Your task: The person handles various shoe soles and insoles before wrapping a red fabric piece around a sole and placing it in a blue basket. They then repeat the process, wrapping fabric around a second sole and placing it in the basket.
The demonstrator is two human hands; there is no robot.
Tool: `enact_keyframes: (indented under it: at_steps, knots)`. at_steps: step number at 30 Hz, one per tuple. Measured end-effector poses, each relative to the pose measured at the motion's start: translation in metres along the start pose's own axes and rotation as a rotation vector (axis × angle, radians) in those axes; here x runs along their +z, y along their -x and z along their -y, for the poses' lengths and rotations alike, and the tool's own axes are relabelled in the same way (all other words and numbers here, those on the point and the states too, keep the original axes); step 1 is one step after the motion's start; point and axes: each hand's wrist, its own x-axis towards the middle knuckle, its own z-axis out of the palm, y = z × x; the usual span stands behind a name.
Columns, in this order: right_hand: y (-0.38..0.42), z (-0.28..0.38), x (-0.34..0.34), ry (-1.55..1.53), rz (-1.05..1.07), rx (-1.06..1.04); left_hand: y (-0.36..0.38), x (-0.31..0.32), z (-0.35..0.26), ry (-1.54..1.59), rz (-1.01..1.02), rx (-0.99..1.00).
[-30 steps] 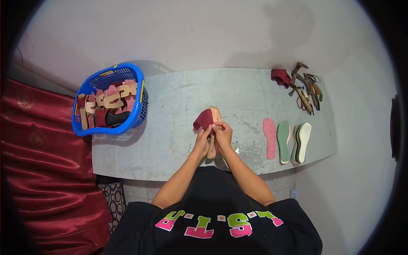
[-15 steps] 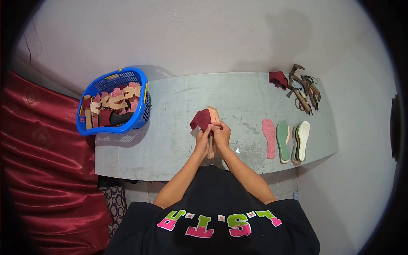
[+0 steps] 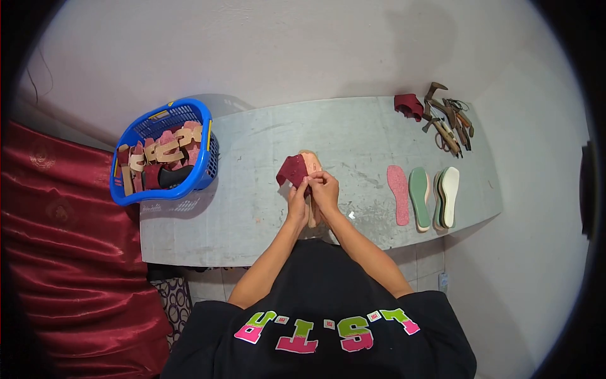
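A maroon shoe upper (image 3: pixel 292 169) lies partly over a peach, foot-shaped form (image 3: pixel 310 160), possibly a shoe last, at the middle of the table. Its loose flap sticks out to the left. My left hand (image 3: pixel 298 203) is closed on the lower edge of the upper, with thumb and fingers together. Close beside it, my right hand (image 3: pixel 325 191) pinches the same edge from the right, fingertips nearly touching the left thumb. Below the hands, the narrow tan end of the form shows between my wrists. What lies under my fingers is hidden.
A blue basket (image 3: pixel 207 165) at the left holds several tan, pink and maroon shoe parts. On the right lie a pink insole (image 3: pixel 398 194), a green sole (image 3: pixel 419 197) and a white sole (image 3: pixel 449 196). Behind them are hand tools (image 3: pixel 447 134) and another maroon upper (image 3: pixel 409 107).
The view has shifted slightly, so the table's contents sit a little higher in the picture. Both hands stay on the maroon upper, with only small finger movement.
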Motion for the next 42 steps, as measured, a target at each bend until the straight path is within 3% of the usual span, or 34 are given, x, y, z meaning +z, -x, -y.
enact_keyframes:
  at_steps: [2, 4, 8, 10, 11, 14, 21, 24, 26, 28, 30, 31, 32, 34, 35, 36, 38, 39, 42]
  knots:
    - [0.007, 0.005, -0.002, 0.103, 0.012, -0.027, -0.002, -0.005, 0.002, 0.017, -0.018, -0.039]
    - [0.009, 0.0, 0.001, 0.516, -0.233, -0.443, -0.003, -0.007, 0.001, 0.053, -0.027, -0.045]
    - [0.016, 0.011, 0.002, 0.711, -0.455, -0.469, 0.006, 0.004, -0.016, 0.125, -0.078, -0.088]
    - [0.01, 0.006, -0.005, 0.144, -0.097, -0.082, 0.001, -0.001, -0.014, 0.115, -0.075, -0.049]
    - [-0.002, -0.008, -0.007, 0.067, 0.052, -0.114, -0.002, -0.003, -0.012, 0.103, -0.069, -0.008]
    - [0.0, 0.0, -0.014, 0.05, 0.203, -0.13, -0.001, 0.0, -0.019, 0.1, -0.102, -0.014]
    - [0.006, 0.005, -0.009, -0.091, 0.213, -0.137, -0.004, -0.005, -0.023, 0.041, -0.001, -0.04]
    - [0.004, 0.004, -0.013, -0.079, 0.158, -0.184, 0.002, -0.001, -0.025, -0.056, -0.1, -0.128]
    - [0.005, 0.01, -0.017, -0.089, 0.112, -0.1, 0.0, -0.005, -0.024, -0.323, -0.527, -0.106]
    - [0.004, 0.013, -0.02, -0.102, 0.127, -0.062, -0.003, -0.013, -0.023, -0.32, -0.557, -0.015]
    - [0.008, 0.016, -0.021, -0.117, 0.138, -0.019, -0.013, -0.02, -0.02, -0.468, -0.407, 0.436]
    - [0.011, 0.019, -0.02, -0.123, 0.166, -0.008, -0.012, -0.019, -0.032, -0.704, -0.376, 0.541]
    - [0.014, 0.023, -0.021, -0.13, 0.194, 0.003, -0.016, -0.016, -0.044, -0.706, -0.373, 0.539]
    - [0.012, 0.017, -0.024, -0.155, 0.271, 0.003, -0.025, -0.011, -0.072, -0.882, -0.108, 0.729]
    - [0.01, 0.013, -0.024, -0.181, 0.356, 0.0, -0.026, -0.008, -0.086, -0.914, 0.018, 0.634]
    - [0.009, 0.014, -0.024, -0.181, 0.363, -0.002, -0.032, -0.013, -0.094, -0.914, 0.013, 0.64]
    - [0.009, 0.016, -0.024, -0.146, 0.425, -0.066, -0.04, -0.021, -0.106, -0.898, 0.232, 0.284]
    - [0.007, 0.018, -0.024, -0.147, 0.431, -0.069, -0.037, -0.017, -0.112, -0.869, 0.196, 0.22]
    - [0.006, 0.024, -0.026, -0.14, 0.491, -0.101, -0.039, -0.02, -0.112, -0.842, 0.204, 0.268]
